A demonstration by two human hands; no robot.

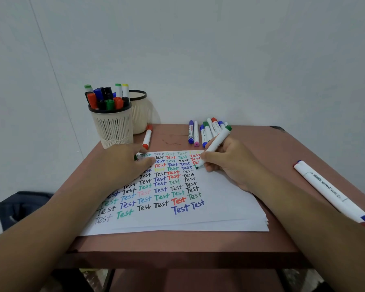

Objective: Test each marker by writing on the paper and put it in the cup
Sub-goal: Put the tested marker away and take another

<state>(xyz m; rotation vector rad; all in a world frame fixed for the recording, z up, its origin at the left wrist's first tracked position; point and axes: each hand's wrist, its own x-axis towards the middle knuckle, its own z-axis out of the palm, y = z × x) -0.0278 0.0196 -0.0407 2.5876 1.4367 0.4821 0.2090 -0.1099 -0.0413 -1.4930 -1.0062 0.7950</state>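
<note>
A ribbed cream plastic cup [114, 125] with a black rim stood at the far left of the reddish-brown surface [282, 157], packed with upright markers whose red, green, blue, black and yellow caps showed above the rim. A second cream cup [141, 114] of the same pattern stood just behind it to the right; its contents could not be seen. A red-capped marker [147, 137] lay on the surface beside the cups. A stack of white paper [219, 207] lay flat at centre, its top sheet covered with rows of the word "Test" in black, blue, green, red, pink and yellow. The right hand [232, 163] was clenched in a writing grip on a white cylindrical green marker [216, 143], uncapped, its tip touching the sheet near the far right end of the rows. The left hand [122, 165] rested on the far left part of the sheet; a small green object showed at its fingers, but whether it was grasped could not be told. A loose cluster of markers [209, 131] lay at the far edge, just beyond the right hand. Two long white markers [329, 190] lay side by side at the right, well apart from the paper.
</note>
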